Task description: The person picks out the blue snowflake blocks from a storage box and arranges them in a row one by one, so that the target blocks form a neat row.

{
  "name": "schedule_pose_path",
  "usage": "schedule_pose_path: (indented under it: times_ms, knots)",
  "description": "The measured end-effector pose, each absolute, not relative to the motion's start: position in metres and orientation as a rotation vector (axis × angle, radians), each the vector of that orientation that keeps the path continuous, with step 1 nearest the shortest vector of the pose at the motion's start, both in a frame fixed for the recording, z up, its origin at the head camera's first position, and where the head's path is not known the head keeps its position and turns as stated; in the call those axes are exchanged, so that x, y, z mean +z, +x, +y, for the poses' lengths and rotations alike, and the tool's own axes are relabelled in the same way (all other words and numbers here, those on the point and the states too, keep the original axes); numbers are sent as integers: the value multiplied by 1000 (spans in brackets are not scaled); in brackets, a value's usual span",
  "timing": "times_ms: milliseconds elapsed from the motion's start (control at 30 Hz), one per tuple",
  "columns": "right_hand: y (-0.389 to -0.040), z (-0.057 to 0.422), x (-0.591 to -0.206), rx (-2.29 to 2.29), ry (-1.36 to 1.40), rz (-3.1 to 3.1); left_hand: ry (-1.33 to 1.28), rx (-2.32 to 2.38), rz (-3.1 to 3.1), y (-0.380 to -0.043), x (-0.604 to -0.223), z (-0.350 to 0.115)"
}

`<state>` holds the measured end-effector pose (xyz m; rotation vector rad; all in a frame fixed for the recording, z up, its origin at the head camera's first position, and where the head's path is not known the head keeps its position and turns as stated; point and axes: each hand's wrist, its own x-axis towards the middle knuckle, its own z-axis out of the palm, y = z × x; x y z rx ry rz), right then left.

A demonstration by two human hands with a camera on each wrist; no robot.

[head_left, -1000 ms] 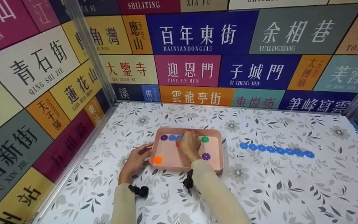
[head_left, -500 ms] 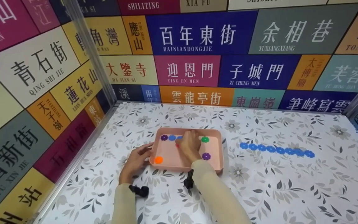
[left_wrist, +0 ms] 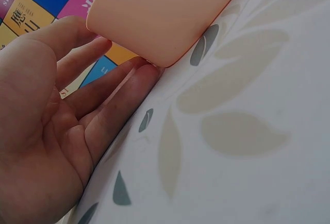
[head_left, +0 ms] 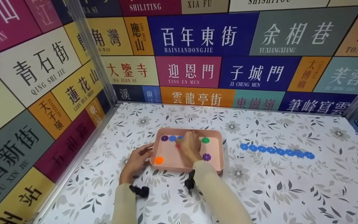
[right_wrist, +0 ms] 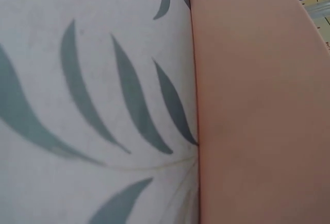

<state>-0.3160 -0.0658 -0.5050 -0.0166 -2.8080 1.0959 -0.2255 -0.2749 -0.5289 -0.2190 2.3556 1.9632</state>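
A shallow pink tray (head_left: 166, 165) with small flower-shaped pieces in it stands on the table. My left hand (head_left: 137, 160) is at the tray's left end; in the left wrist view its extended fingers (left_wrist: 124, 92) meet the outer wall. My right hand (head_left: 190, 144) reaches into the tray, fingers pointing down near the far wall. Beside it show a blue piece (head_left: 180, 138) and a bit of a red piece (head_left: 177, 145). The hand itself hides its fingertips, so I cannot tell whether they pinch a piece. The right wrist view shows only tray wall and tablecloth.
Inside the tray lie a purple piece (head_left: 164, 138), another blue piece (head_left: 172, 138), a green piece (head_left: 205, 140), a second purple piece (head_left: 206, 157) and an orange piece (head_left: 158, 160). A row of blue flower pieces (head_left: 277, 151) lies right of the tray. Printed walls (head_left: 188, 71) bound the table.
The head view has shifted very slightly. Both hands, the tray and the pieces hold their places.
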Motion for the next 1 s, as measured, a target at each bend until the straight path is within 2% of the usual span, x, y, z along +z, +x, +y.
schedule_pose_path:
  times_ms: [167, 367, 633, 1000]
  knots:
    - [-315, -63, -502, 1242, -25, -2774, -220, 1935, 2399, -226, -531, -274]
    - [-315, -57, -491, 1159, -46, -2792, -194, 1923, 2424, -226, -531, -273]
    - [-313, -43, -474, 1093, 26, -2749, -271, 1909, 2422, -228, -527, -272]
    - [-310, -9, -461, 1213, 169, -2664, -244, 1900, 2431, -225, -528, -273]
